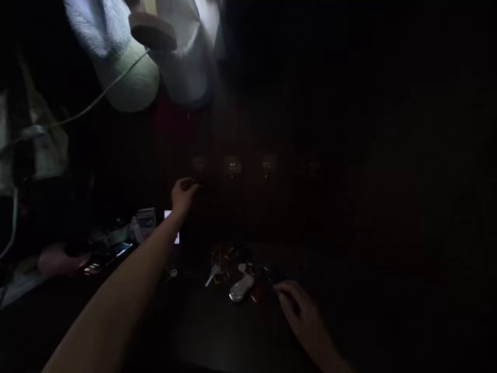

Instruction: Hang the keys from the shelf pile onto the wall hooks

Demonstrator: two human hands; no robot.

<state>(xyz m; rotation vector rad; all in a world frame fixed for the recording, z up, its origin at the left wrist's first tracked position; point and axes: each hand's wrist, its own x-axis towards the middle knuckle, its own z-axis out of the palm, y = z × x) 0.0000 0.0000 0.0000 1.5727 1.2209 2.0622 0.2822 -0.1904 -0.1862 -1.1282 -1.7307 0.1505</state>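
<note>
My left hand (183,196) reaches forward, its fingertips pinched together just below the leftmost hook (200,165) of a row. Whatever sits between those fingers is too dark to name. Low on the dark surface, my right hand (301,311) has thumb and forefinger closed at the right edge of a pile of keys; what they grip is hidden in shadow. In that pile lie a silver key (212,275), a grey key fob (242,288) and small orange pieces (220,255). Another small key (173,272) lies to the left, near my left forearm.
More hooks (232,167) continue to the right. Pale caps (134,77) hang above at the left, with a cord (101,98) crossing them. A lit screen (177,238), a small box (146,220) and a pink object (58,259) stand or lie at the left. Deep shadow covers the right side.
</note>
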